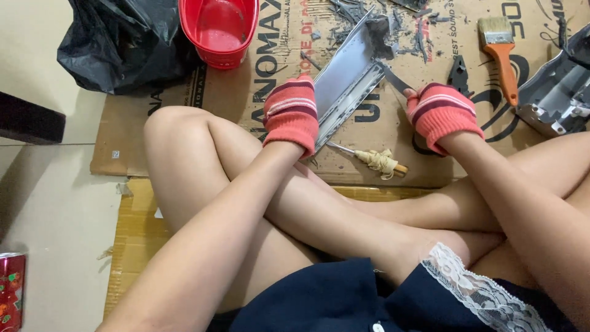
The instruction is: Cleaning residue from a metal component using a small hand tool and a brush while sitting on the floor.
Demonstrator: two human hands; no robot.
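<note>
Her gloved left hand is curled on the long grey metal panel, pinning it to the cardboard. The gloved right hand is closed around a thin scraper blade touching the panel's edge. A paintbrush lies near, to the right.

- My left hand sits against the long metal panel, which runs slantwise between both hands and blocks a straight pass across.
- My right hand has bare cardboard just to its left; the paintbrush and grey metal part crowd its right side.
- A wrapped-handle tool lies near my shins, narrowing that strip.
- Ahead, scraped chips litter the card; the red basket and black bag close the far-left corner.
- I see open floor on the left, with a red can at its edge.
</note>
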